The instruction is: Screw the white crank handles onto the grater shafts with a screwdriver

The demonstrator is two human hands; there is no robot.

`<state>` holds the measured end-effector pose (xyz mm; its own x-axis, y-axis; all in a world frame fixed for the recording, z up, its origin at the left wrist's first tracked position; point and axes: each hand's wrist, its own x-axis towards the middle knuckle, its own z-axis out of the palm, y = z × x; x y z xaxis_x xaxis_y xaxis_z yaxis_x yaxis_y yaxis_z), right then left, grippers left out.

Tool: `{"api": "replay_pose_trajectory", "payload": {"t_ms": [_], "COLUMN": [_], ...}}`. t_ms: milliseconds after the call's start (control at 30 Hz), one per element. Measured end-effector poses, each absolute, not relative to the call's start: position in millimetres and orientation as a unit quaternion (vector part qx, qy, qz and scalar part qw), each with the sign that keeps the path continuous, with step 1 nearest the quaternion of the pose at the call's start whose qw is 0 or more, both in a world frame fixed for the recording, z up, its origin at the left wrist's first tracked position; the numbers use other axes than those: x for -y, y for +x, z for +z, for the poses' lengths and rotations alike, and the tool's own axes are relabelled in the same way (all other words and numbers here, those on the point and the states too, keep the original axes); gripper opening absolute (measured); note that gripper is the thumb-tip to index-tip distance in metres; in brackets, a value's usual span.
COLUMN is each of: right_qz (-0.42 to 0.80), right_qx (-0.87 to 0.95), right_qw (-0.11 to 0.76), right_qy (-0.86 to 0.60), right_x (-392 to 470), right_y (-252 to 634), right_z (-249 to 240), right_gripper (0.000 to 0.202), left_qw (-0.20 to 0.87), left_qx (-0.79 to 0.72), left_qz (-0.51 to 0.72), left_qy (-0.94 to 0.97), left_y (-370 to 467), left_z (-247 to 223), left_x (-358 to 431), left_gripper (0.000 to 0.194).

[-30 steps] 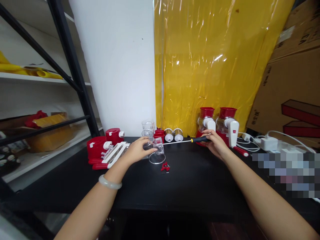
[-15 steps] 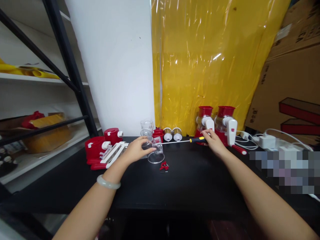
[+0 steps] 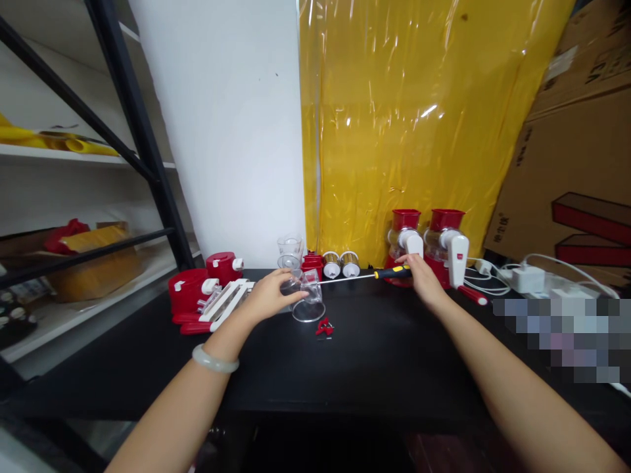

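Observation:
My left hand (image 3: 277,292) is closed around a clear plastic housing (image 3: 309,302), its round rim low over the black table. My right hand (image 3: 422,276) grips the black and yellow handle of a screwdriver (image 3: 387,272). The long shaft lies nearly level and its tip reaches the side of the clear housing; where exactly the tip sits is too small to make out. Just in front of the housing lie small red parts (image 3: 324,326) and a thin metal piece (image 3: 324,338).
Red bases (image 3: 187,292) and white handles (image 3: 229,305) lie at left. Behind stand a clear hopper (image 3: 290,248) and metal grater drums (image 3: 340,264). Two red-and-white rotary graters (image 3: 448,246) stand at right, beside white cables and a charger (image 3: 527,278). A black table (image 3: 374,374) carries everything.
My right hand has shifted slightly on the screwdriver handle, its fingers now a little farther to the right. The left hand and the clear housing hold nearly the same place.

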<state>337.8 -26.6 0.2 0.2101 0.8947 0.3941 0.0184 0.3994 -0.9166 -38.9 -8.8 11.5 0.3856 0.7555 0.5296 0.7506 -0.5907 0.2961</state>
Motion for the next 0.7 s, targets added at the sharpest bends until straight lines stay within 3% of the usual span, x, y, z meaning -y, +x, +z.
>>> {"api": "replay_pose_trajectory", "payload": {"t_ms": [100,167,300,400,500,600,700], "right_qz": [0.262,0.248,0.377,0.455,0.406,0.324,0.271], "right_qx": [0.572,0.570,0.509,0.495,0.501,0.526,0.550], "right_qw": [0.595,0.607,0.683,0.683,0.691,0.656,0.625], "right_qy": [-0.500,-0.495,-0.363,-0.285,-0.325,-0.433,-0.483], "right_x": [25.0,25.2,28.9,30.8,27.9,24.6,25.7], "right_y": [340.6,341.4,338.5,336.1,337.1,339.9,340.9], "right_z": [-1.5,-1.8,0.7,2.9,2.4,0.4,0.8], "right_gripper": [0.034,0.029,0.025,0.029,0.022,0.034,0.031], "left_qw": [0.006,0.006,-0.004,-0.004,0.000,-0.004,0.002], "left_qx": [-0.446,-0.448,-0.448,-0.448,-0.449,-0.447,-0.452], "left_qz": [0.322,0.322,0.323,0.320,0.320,0.322,0.321], "left_qy": [0.835,0.834,0.834,0.835,0.834,0.834,0.833], "left_y": [-38.5,-38.3,-38.5,-38.5,-38.1,-37.3,-36.5], "left_z": [11.9,11.8,11.1,11.1,11.6,12.3,13.6], "left_x": [8.5,8.1,7.7,8.2,8.7,9.1,10.4], "left_gripper": [0.048,0.048,0.049,0.049,0.050,0.049,0.048]}}
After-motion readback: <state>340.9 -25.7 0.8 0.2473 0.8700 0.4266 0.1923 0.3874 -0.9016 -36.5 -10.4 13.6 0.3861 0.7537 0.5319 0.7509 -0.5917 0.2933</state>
